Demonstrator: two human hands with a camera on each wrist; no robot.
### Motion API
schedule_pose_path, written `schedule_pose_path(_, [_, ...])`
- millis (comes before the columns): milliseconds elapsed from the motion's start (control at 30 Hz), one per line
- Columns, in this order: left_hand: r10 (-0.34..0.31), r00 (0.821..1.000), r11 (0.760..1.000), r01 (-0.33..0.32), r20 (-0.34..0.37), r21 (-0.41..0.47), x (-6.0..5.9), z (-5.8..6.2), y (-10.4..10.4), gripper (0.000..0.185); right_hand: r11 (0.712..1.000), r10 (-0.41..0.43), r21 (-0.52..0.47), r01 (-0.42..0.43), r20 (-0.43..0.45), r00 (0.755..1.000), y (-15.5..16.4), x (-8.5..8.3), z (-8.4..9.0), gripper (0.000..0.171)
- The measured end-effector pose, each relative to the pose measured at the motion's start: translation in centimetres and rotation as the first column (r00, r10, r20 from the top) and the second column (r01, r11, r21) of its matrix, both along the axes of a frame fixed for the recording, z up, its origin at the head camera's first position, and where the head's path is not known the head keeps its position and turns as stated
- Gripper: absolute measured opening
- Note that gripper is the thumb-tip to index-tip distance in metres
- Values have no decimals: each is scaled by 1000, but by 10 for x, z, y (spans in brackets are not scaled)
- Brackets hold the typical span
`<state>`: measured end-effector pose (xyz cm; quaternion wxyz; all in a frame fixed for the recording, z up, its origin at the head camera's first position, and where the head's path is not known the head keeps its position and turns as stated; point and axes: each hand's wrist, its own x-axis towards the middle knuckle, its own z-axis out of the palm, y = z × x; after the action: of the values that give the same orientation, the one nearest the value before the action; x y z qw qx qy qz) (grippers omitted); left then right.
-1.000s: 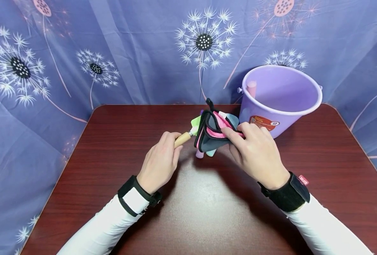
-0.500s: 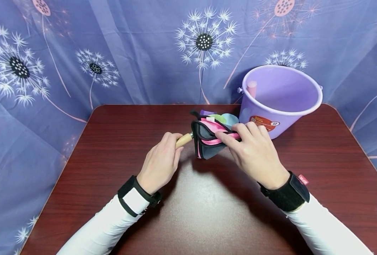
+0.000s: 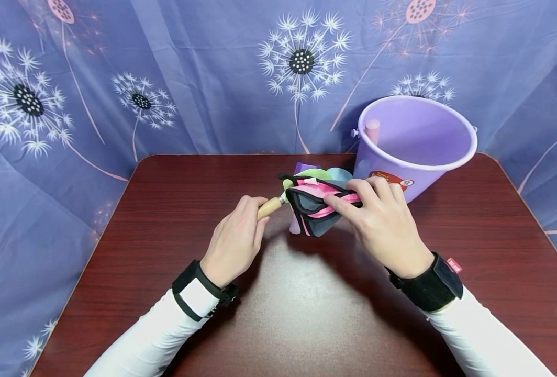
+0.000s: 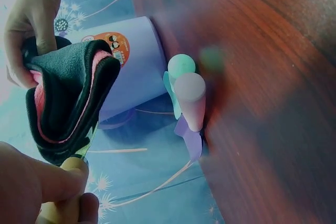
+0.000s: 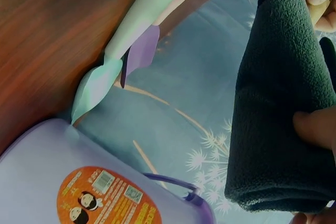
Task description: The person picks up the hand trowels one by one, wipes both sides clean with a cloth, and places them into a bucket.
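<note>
My left hand (image 3: 236, 235) grips the pale wooden handle (image 3: 270, 208) of a small tool with a metal collar. Its light green blade (image 3: 286, 184) shows partly, running in behind a cloth. In my right hand (image 3: 387, 230) is that folded cloth (image 3: 323, 207), dark grey outside, pink inside, edged in black, pinched between thumb and fingers around the blade. The right wrist view shows the cloth's fuzzy grey side (image 5: 278, 103) with a thumb on it. Under and behind the cloth, a purple-handled shovel (image 4: 191, 93) and a teal one (image 4: 181, 65) lie on the table.
A lilac bucket (image 3: 364, 159) with an orange label stands at the table's back right, close beside my right hand. A pink handle (image 3: 371, 132) leans inside it. Behind the dark red wooden table (image 3: 179, 178) hangs a blue curtain (image 3: 212, 78) with dandelion prints.
The cloth has swung lower, moving left along the blade toward the handle and then back slightly right with my right hand. My left hand has stayed nearly still on the handle.
</note>
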<state>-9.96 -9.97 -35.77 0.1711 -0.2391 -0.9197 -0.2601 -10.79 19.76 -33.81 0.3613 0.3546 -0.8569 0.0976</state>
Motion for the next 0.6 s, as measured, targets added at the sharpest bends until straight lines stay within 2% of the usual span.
schedule_pose_path(400, [-9, 1000, 1000, 9, -6, 5, 2, -1, 0, 27, 990, -125, -76, 123, -14, 992, 8, -1, 3, 39])
schedule_pose_path(600, [-3, 1000, 1000, 3, 0, 12, 2, -1, -1, 28, 976, -179, -129, 174, -27, 984, 9, -2, 4, 32])
